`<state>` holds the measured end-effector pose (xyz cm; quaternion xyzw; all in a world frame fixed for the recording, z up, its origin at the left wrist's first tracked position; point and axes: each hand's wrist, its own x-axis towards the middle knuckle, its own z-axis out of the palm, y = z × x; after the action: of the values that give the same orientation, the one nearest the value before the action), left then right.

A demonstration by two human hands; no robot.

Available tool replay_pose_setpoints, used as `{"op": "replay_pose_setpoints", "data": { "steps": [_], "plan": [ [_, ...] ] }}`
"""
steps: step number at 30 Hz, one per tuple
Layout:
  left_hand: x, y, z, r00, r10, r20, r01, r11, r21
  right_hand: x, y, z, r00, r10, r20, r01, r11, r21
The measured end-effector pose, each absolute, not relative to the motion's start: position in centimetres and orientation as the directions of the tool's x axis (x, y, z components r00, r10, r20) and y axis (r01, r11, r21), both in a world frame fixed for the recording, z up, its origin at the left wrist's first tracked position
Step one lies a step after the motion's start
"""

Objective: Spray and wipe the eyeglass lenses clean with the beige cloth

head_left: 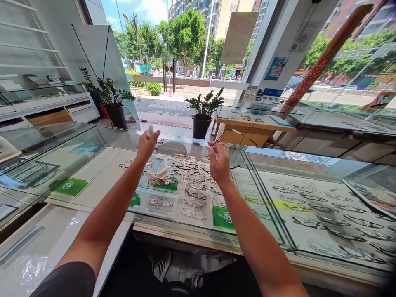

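My left hand (pixel 147 144) is raised over the glass counter (pixel 173 218), its fingers closed around a small whitish bottle (pixel 150 131) whose top pokes out above them. In my right hand (pixel 220 161) a pair of eyeglasses (pixel 236 132) with thin dark temples is pinched between thumb and fingers, the temples pointing up and to the right. The two hands are apart, at about the same height. A crumpled beige cloth (pixel 157 176) lies on the counter top between my forearms. Under the glass, rows of eyeglasses (pixel 195 194) are laid out.
Green cards (pixel 69 187) lie inside the counter. A second showcase section (pixel 309 235) with more glasses adjoins on the right, a magazine (pixel 375 198) on it. Beyond stand potted plants (pixel 202 123) and a wooden display table (pixel 244 128), before large windows facing a street.
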<state>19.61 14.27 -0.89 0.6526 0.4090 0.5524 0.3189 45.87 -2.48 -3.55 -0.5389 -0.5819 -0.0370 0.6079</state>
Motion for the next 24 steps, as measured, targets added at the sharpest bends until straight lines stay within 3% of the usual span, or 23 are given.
{"op": "replay_pose_setpoints", "data": {
  "steps": [2,4,10,19,24],
  "plan": [
    [22.5,11.9,-0.3,0.330,0.914,0.234,-0.065,-0.225,0.972,45.7,-2.5,-3.6,0.310,0.600,0.738,0.640,0.442,-0.629],
    [24.4,9.8,0.1,0.558,0.819,0.136,-0.179,-0.041,0.983,45.5,-2.5,-3.7,0.292,0.624,0.725,0.605,0.467,-0.645],
    [25.1,7.0,-0.7,0.779,0.624,0.066,-0.250,0.212,0.945,44.0,-3.0,-3.3,0.228,0.706,0.671,0.499,0.507,-0.703],
    [24.1,6.9,-1.5,0.812,0.583,0.039,-0.202,0.218,0.955,42.4,-4.0,-2.9,0.146,0.824,0.548,0.322,0.484,-0.814],
    [24.6,6.8,-2.5,0.693,0.704,0.158,-0.172,-0.051,0.984,42.0,-4.2,-2.8,0.054,0.887,0.458,0.193,0.441,-0.877]
  ]
}}
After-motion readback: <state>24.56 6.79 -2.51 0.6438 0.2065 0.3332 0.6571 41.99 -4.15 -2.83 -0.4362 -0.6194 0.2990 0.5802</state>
